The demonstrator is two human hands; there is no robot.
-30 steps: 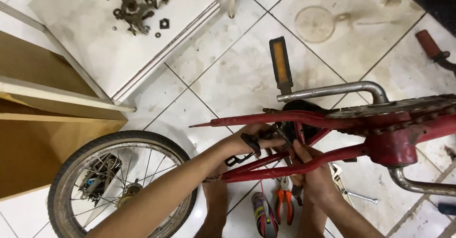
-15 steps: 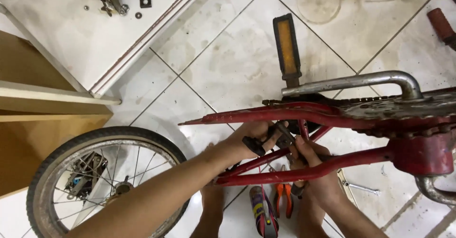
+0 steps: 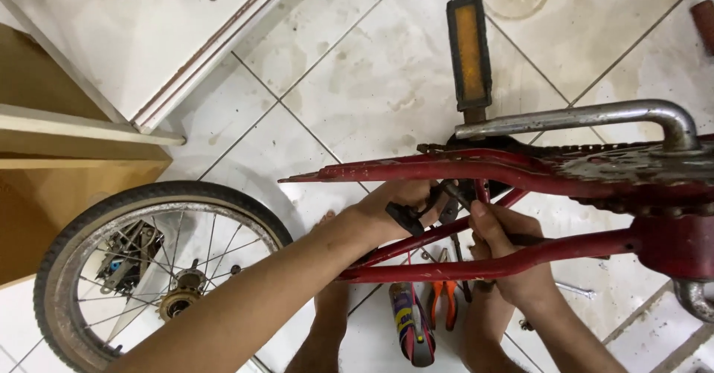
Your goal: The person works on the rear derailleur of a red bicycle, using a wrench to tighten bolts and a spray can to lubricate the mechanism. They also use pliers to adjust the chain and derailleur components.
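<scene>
A red-painted steel bicycle frame [image 3: 476, 176] lies upturned over the tiled floor [image 3: 357, 83]; it looks heavy, stiff and rusty, best held by its tubes. Between the rear stays, the left hand [image 3: 405, 203] grips a small black-handled tool [image 3: 407, 218], while the right hand [image 3: 513, 261] pinches a dark part there. A spoked wheel [image 3: 149, 269] lies left, orange-handled pliers [image 3: 444, 304] below.

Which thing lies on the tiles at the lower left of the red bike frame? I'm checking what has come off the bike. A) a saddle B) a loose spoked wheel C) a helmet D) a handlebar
B: a loose spoked wheel with its tyre lies flat on the floor tiles, left of the red bike frame where both hands work.
</scene>
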